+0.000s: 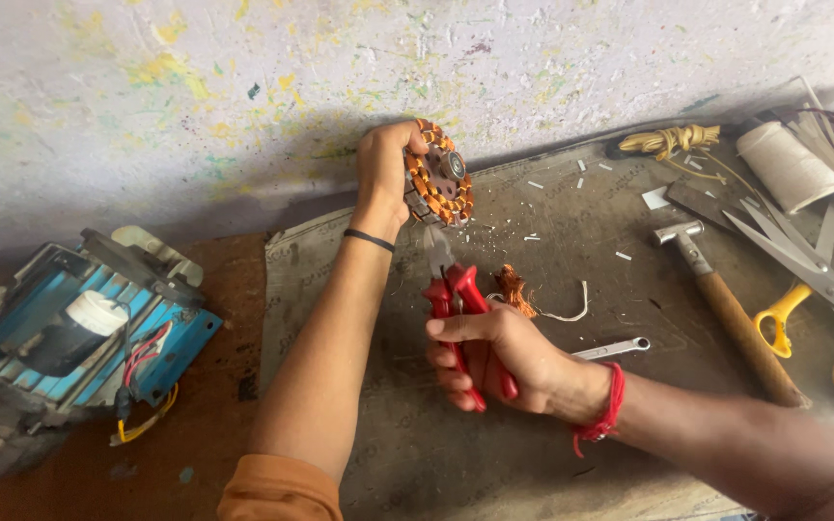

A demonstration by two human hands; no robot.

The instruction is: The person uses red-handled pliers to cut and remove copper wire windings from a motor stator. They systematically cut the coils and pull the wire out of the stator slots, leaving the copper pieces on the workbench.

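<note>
Our left hand (385, 166) grips the stator (439, 174) upright against the wall, above the mat (552, 289). Our right hand (494, 357) clasps red pliers (458, 309), their nose at the stator's lower edge. A hammer (726, 299) and scissors (803, 280) lie to the right.

Left hand (385, 166) grips stator (439, 185); right hand (494, 357) squeezes red pliers (460, 309).

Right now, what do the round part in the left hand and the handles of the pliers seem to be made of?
The round wound part looks like copper wire coils on a grey metal core: orange-brown glossy windings with a steel-looking hub. The pliers in the right hand have red handles, probably plastic or rubber sleeves by their smooth, even colour.
</note>
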